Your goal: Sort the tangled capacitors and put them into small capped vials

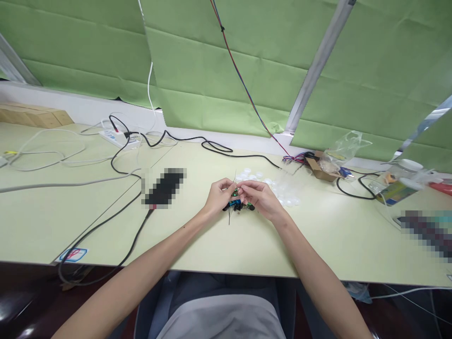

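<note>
Both hands meet over the middle of the pale green table (219,245). My left hand (219,195) and my right hand (259,197) pinch a small electronic part (237,203) with green, blue and black pieces and thin wire leads sticking up and down. The fingers of both hands are curled round it, just above the tabletop. What exactly the part is stays too small to tell.
Several small white round caps (278,186) lie just behind the hands. A black cable (226,150) and a white power strip (115,137) lie to the back left. At the back right are a cardboard box (319,170), a clear plastic bag (344,148) and a jar (400,183).
</note>
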A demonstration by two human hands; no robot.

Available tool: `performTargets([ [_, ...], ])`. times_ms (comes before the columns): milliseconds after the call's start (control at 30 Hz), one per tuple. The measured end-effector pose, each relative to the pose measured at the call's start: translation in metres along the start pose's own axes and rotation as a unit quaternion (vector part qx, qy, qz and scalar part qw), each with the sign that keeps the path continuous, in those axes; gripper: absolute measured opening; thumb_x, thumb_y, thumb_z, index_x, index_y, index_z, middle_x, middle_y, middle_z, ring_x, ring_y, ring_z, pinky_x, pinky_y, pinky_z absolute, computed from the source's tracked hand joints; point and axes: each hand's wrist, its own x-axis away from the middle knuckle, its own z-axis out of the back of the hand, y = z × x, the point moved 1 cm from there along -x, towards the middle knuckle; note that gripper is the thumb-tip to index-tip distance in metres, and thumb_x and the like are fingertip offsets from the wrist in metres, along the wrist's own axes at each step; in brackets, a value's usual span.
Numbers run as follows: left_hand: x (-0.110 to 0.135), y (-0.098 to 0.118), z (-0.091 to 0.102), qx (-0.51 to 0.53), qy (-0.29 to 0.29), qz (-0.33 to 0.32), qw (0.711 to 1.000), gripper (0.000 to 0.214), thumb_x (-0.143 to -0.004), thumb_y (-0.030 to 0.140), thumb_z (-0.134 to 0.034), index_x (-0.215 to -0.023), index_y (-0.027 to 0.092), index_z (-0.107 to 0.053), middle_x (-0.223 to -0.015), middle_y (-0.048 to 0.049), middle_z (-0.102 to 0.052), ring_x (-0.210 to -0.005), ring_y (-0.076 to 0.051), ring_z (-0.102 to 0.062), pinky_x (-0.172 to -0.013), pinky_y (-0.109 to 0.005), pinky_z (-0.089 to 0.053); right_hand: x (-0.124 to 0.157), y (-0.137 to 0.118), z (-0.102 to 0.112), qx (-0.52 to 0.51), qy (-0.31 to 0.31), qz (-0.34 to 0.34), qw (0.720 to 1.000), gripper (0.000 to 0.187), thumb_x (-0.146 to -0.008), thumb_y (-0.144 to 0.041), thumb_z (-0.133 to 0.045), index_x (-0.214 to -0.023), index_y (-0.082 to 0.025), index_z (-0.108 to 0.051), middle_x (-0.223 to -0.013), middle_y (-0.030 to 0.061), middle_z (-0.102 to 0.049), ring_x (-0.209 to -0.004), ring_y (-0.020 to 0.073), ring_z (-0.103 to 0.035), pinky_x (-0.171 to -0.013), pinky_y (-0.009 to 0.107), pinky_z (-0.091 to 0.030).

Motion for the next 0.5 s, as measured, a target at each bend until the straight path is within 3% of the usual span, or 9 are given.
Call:
performTargets([
  [300, 0.0014, 0.0006, -0.0009, 0.015, -0.012, 0.021, 1.0, 0.033, -0.07, 0.045, -0.077, -0.068, 0.017, -0.061, -0.067, -0.0023, -0.065, -0.062, -0.018, -0.065, -0.07, -0.039, -0.059, -0.0003, 0.0023, 0.0028, -0.018, -0.003, -0.012, 1.0, 0.024, -0.073, -0.033, -0.08, -0.091, -0.018, -0.073, -0.078, 0.0011, -0.068, -0.063, 0.0099, -0.061, -0.059, 0.023, -0.049],
  [500, 0.0025, 0.0006, -0.0009, 0.009, -0.038, 0.02, 0.999, 0.035, -0.072, 0.046, -0.077, -0.071, 0.016, -0.059, -0.065, -0.0014, -0.064, -0.061, -0.017, -0.067, -0.071, -0.039, -0.059, 0.0021, -0.0035, 0.0036, -0.003, -0.059, -0.026, 0.998, 0.025, -0.078, -0.032, -0.076, -0.098, -0.018, -0.075, -0.078, 0.0002, -0.066, -0.061, 0.0083, -0.059, -0.058, 0.022, -0.048],
])
